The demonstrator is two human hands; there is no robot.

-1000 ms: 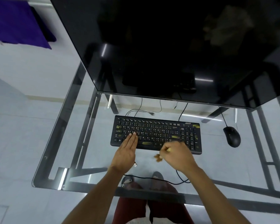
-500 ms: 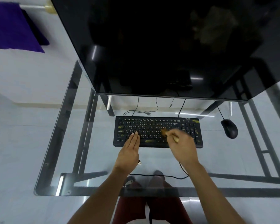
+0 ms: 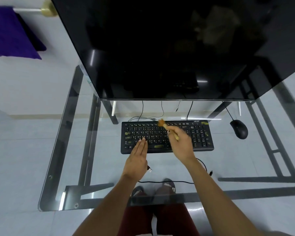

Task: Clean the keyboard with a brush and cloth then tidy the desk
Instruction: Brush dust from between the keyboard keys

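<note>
A black keyboard (image 3: pixel 201 138) with yellowish smudges lies on the glass desk (image 3: pixel 75 116) under the monitor. My left hand (image 3: pixel 137 159) rests flat on the keyboard's lower left part, fingers together and straight. My right hand (image 3: pixel 181 142) grips a small wooden brush (image 3: pixel 165 127); its tan bristles touch the keyboard's top row near the middle. No cloth is visible on the desk.
A large black monitor (image 3: pixel 160 48) overhangs the far half of the desk. A black mouse (image 3: pixel 239 128) sits right of the keyboard. A loose cable with a USB plug (image 3: pixel 149 169) trails near the front edge. Purple fabric (image 3: pixel 10 31) hangs at far left.
My right hand carried the brush from in front of the keyboard's lower edge up across the keys to the top row. My left hand stayed pressed on the keyboard.
</note>
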